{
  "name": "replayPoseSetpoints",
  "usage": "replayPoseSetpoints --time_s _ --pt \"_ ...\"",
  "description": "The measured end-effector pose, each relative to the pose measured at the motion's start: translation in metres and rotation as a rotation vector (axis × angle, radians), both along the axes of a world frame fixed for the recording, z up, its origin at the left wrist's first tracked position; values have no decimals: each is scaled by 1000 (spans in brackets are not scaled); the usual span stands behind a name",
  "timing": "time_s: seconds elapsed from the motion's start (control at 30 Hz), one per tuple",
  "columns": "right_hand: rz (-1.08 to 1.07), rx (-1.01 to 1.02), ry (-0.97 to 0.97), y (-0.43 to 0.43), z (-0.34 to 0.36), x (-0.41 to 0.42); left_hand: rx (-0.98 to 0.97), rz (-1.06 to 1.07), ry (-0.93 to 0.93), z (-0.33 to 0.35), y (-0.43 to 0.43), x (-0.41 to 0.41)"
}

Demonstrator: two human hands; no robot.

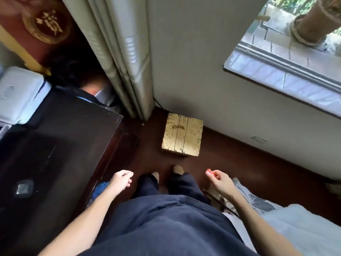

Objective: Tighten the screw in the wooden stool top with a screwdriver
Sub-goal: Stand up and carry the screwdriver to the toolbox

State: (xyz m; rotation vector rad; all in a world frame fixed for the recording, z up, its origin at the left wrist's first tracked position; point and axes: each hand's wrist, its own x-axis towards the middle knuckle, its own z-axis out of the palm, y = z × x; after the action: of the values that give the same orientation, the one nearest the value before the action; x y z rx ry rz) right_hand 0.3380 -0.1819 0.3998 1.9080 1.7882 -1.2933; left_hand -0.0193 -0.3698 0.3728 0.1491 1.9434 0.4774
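The person is standing and looking straight down, dark trousers filling the lower middle of the view, 2 feet pointing toward the wooden stool. That stool is sitting on the dark floor ahead of the feet, close to the white wall and just beside the foot of the pale curtain; its worn yellowish top is facing up, and no screw can be made out on it from here. The right hand is hanging out in front at hip level, fingers curled around something with an orange-red end poking out past the fingertips; what that object is cannot be told, only its tip is showing. The left hand is hanging loose, fingers half curled, grasping nothing, just beside the edge of a dark cabinet. Both hands are well apart from the stool. A window is letting in light at the upper right, and pale bedding is lying at the lower right.
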Motion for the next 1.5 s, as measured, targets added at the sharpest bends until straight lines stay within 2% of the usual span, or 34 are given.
replayPoseSetpoints --time_s 0.23,0.5,0.67,0.8,0.9,1.03,1.23,1.33,1.37,1.43,1.5 --pt "272 -112 -67 74 3 -14 87 332 64 18 8 39" --pt "685 -142 -9 110 42 -73 -17 680 46 21 -57 155" --pt "979 -163 1 84 51 -109 -87 920 6 14 -114 241" --pt "1023 -191 -41 51 34 -136 -30 1216 -56 10 -161 311" --pt "1229 -148 -89 18 23 -165 -39 1460 -54 8 -184 345" --pt "1444 -88 -113 -25 17 -199 -11 1636 -93 13 -197 380" --pt "1722 -46 -209 -69 9 -248 2 1844 -94 25 -196 393" --pt "1707 -57 -265 -67 2 -272 36 1951 -68 34 -192 381" --pt "1652 -55 -247 -62 3 -274 23 1905 -52 35 -187 376" --pt "1823 -70 -274 -122 -15 -321 -33 2152 -56 41 -186 389" --pt "1882 -81 -351 -123 -16 -329 -22 2106 7 47 -182 381"
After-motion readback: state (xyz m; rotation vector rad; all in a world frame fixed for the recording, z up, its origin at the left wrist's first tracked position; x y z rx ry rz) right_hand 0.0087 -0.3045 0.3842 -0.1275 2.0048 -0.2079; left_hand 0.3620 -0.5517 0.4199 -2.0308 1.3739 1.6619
